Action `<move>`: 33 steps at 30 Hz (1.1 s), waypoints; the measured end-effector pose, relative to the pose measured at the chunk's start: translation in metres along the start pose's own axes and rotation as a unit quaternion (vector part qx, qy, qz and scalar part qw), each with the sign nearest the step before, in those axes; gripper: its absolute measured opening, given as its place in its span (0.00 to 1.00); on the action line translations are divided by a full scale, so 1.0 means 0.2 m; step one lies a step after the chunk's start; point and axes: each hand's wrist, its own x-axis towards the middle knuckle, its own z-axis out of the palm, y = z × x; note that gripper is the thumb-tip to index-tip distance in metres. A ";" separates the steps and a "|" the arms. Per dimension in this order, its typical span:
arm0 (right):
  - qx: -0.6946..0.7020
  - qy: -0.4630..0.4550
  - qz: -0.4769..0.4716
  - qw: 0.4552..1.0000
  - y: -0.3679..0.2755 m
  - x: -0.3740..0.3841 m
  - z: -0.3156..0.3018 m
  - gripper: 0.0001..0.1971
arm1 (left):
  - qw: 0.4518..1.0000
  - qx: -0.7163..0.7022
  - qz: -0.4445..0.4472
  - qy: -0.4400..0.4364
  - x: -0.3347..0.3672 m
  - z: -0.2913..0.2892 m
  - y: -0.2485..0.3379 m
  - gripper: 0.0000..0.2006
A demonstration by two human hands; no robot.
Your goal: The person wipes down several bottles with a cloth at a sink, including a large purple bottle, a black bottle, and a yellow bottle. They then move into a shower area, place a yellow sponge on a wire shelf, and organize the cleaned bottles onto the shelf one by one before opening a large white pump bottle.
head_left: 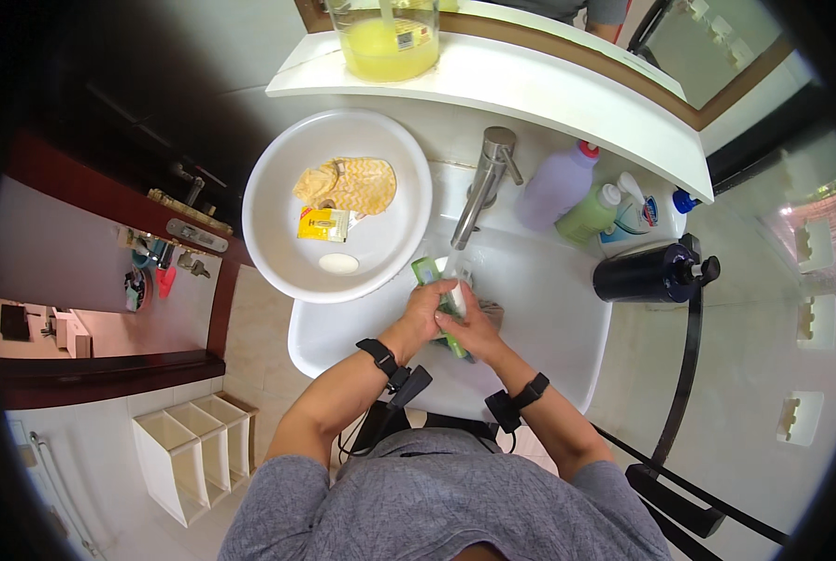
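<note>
Both hands are together over the white washbasin point(549, 327), just below the faucet point(486, 187). My left hand point(418, 316) is closed around a long, flat green object point(426, 271), whose ends stick out above and below the fingers; its exact kind is unclear. My right hand point(476, 332) presses against it from the other side, its fingers closed round a small white piece point(458, 297) that I cannot identify. Behind the right hand, a greyish-brown cloth-like thing point(494, 316) lies in the basin, partly hidden.
A round white tub point(268, 252) rests over the basin's left side, holding a patterned yellow cloth point(366, 185), a yellow packet point(322, 224) and a white oval bar point(338, 264). Several bottles, including a dark pump bottle point(642, 273), line the right. Above, a shelf point(530, 89) bears a yellow-liquid jug point(390, 51).
</note>
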 end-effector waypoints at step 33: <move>0.444 -0.180 0.352 0.804 -0.07 0.18 -0.13 0.13 | 0.945 0.293 0.144 -0.027 -0.07 -0.04 -0.03 0.32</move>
